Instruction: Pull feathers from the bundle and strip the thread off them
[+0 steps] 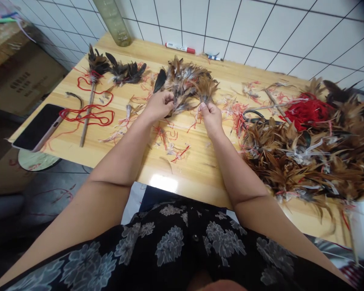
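Note:
Near the middle of the table, my right hand (211, 117) pinches a small bunch of brown feathers (208, 89) by its base, the tips fanning away from me. My left hand (159, 106) is closed, with its fingers curled at the front left edge of a pile of brown and grey feathers (186, 74); whatever is between those fingertips is hidden. To the left lies a thin stick (87, 115) with dark feathers (97, 62) bound at its far end. Loose red string (91, 116) loops across the stick.
A phone (38, 126) lies at the table's left edge. Behind are a bottle (115, 24), a red marker (180, 47) and dark feather bunches (127, 73). On the right, scissors (255, 116), a red string heap (306, 110) and a large feather pile (306, 157) sit together. String scraps litter the wood.

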A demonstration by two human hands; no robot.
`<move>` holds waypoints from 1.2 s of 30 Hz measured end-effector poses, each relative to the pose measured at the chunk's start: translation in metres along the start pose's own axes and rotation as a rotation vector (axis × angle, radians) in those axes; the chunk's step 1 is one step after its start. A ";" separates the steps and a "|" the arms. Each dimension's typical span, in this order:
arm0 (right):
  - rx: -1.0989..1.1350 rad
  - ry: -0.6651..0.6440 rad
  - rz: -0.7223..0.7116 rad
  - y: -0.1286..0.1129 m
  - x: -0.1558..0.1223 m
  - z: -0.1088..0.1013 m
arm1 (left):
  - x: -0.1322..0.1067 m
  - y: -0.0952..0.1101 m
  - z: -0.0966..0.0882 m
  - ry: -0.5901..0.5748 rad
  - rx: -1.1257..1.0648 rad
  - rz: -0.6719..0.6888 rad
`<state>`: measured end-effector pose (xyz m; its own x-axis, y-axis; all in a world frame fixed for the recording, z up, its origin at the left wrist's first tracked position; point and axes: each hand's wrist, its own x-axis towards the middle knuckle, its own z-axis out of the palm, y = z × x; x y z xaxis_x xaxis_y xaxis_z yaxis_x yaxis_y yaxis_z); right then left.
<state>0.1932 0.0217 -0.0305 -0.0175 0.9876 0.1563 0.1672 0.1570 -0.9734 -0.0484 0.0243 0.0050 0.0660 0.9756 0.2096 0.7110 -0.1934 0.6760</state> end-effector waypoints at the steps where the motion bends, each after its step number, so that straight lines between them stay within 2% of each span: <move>1: -0.003 -0.007 -0.002 0.000 0.000 0.000 | 0.000 0.000 -0.001 0.003 0.044 -0.008; 5: -0.006 -0.024 -0.020 0.001 0.001 0.000 | -0.002 0.000 -0.009 0.125 0.132 -0.036; 7: -0.007 -0.019 -0.019 0.001 0.001 0.000 | -0.002 -0.002 -0.013 0.139 0.153 -0.063; 11: -0.017 -0.015 -0.012 0.001 0.000 0.000 | -0.003 -0.001 -0.014 0.060 0.168 -0.075; 14: -0.036 -0.021 -0.018 0.003 0.001 0.000 | -0.005 0.003 -0.009 0.065 0.176 -0.025; 18: -0.055 -0.027 -0.047 0.008 0.003 0.000 | -0.004 0.008 -0.009 -0.030 0.242 -0.117; 20: -0.059 -0.025 -0.059 0.009 0.002 0.001 | -0.003 0.008 -0.011 -0.040 0.236 -0.159; 25: -0.058 -0.032 -0.070 0.006 0.001 0.000 | -0.002 0.004 -0.019 0.095 0.156 -0.210; 28: -0.060 -0.031 -0.075 0.006 0.001 0.000 | -0.003 0.004 -0.024 0.161 0.240 -0.264; 30: -0.064 -0.033 -0.077 0.007 0.002 0.000 | -0.005 0.006 -0.025 0.187 0.279 -0.246; 32: -0.069 -0.038 -0.077 0.010 0.003 0.000 | -0.007 0.011 -0.023 0.162 0.272 -0.191; 36: -0.078 -0.044 -0.075 0.011 0.004 -0.001 | -0.011 0.020 -0.011 -0.021 0.307 -0.152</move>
<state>0.1959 0.0269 -0.0406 -0.0757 0.9728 0.2188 0.2402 0.2308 -0.9429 -0.0424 0.0088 0.0243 -0.0446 0.9933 0.1062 0.8910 -0.0085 0.4539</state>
